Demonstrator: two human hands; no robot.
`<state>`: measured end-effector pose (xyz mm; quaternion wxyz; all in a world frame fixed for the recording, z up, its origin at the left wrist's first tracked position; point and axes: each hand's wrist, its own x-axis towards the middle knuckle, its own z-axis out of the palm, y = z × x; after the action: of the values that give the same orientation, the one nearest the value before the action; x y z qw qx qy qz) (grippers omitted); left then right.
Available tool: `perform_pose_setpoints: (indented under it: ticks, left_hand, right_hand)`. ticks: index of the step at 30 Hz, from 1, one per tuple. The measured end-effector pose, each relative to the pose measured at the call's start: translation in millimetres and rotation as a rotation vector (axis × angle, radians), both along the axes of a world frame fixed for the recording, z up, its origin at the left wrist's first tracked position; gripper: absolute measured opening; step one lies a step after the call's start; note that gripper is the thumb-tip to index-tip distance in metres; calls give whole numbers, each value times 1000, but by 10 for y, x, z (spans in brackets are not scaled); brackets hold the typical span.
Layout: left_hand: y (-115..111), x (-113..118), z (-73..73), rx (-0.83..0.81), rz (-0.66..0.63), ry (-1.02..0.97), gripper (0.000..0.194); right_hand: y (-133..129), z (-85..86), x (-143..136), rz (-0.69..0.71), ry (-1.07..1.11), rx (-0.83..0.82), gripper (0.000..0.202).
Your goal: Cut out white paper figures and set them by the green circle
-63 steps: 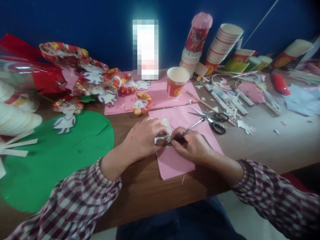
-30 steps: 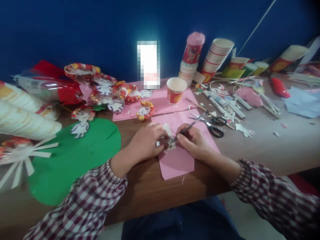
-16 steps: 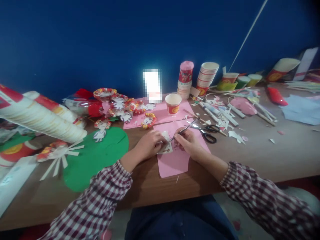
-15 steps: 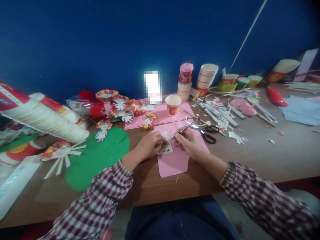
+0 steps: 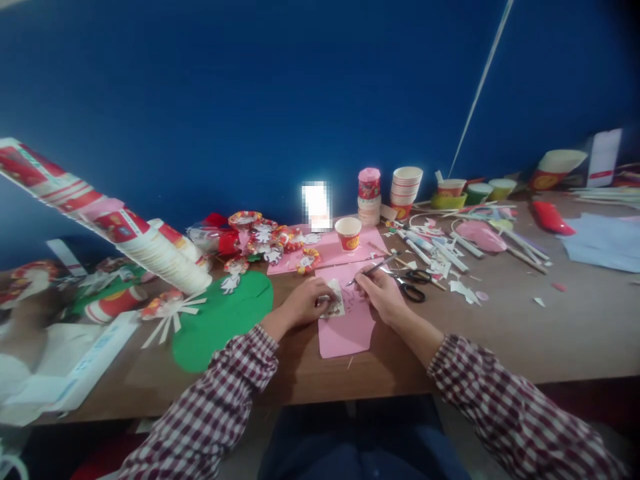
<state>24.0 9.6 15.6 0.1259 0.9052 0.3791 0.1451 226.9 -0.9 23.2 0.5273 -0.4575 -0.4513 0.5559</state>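
Pen (image 5: 379, 265) in the right grip, above the pink sheet (image 5: 345, 337) on the counter (image 5: 475, 333). Left to right: green disc (image 5: 215, 333) lies flat, apart from the work. Left grip (image 5: 307, 300) has fingers curled over the left part of the card (image 5: 336, 303); pinching or only pressing, can't tell. Best to hold that card down flat, fingertips clear of the edge by the pen, so it doesn't slide. Dark marks (image 5: 349, 297) on the sheet just right of the card; light, short strokes should do there, wrist resting for control. Right grip (image 5: 383, 293) is closed on the pen, fingers low near the tip, which looks a sound writing hold. Tip touching sheet or just over it, can't tell. Pen points down-left, toward the card; long axis slants, back end up and right, toward the scissors (image 5: 415, 290) just beyond the right grip, so mind those.
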Motion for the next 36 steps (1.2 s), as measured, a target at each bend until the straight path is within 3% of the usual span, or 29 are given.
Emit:
perform_pose_setpoints:
  ticks: [20,26,36]
  left_hand:
    - [-1,-41,-81,23,13,4,23]
    - [-16,-48,-97,28,17,0,21]
    - [81,-110,-90,-23,-57,-24,21]
  right_hand:
    - [32,-112,-41,60,-50,-82,23]
    - [46,-141,-27,65,-119,-26,22]
    - [-38,-137,-65,225,-551,263,8]
